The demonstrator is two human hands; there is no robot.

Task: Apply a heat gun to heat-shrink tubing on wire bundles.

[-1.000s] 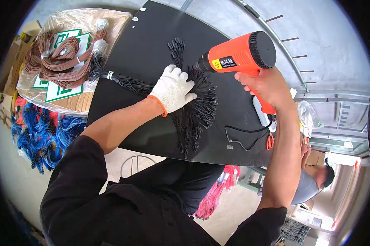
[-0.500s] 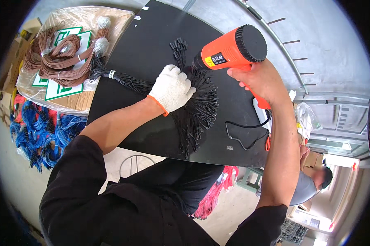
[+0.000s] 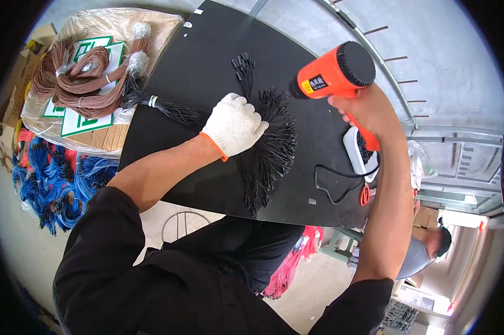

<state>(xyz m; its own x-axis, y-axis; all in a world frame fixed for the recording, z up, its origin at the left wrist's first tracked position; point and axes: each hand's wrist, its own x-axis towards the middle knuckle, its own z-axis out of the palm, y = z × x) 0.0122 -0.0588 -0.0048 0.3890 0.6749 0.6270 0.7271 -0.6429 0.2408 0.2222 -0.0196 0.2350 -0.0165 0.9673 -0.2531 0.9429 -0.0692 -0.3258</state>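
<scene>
My left hand (image 3: 233, 125), in a white knit glove with an orange cuff, is closed over a bundle of thin black wires (image 3: 179, 111) on the black table. Past the glove the wire ends (image 3: 277, 137) fan out to the right and toward me, with dark tips. A smaller cluster of black ends (image 3: 244, 67) points away from me. My bare right hand (image 3: 359, 111) grips the handle of an orange heat gun (image 3: 327, 75) with a black nozzle and a black rear cap. The nozzle points left, raised to the right of the fanned ends and apart from them.
A white tray (image 3: 353, 151), red-handled scissors (image 3: 365, 194) and a black cord (image 3: 341, 174) lie on the table's right side. Brown wire coils (image 3: 90, 78) rest on a plastic-wrapped box at left, above blue wire bundles (image 3: 62, 178). Another person (image 3: 425, 251) is at far right.
The heat gun in my right hand has moved right and slightly toward me, away from the wire ends. More of the white tray and scissors shows. My left hand has barely shifted.
</scene>
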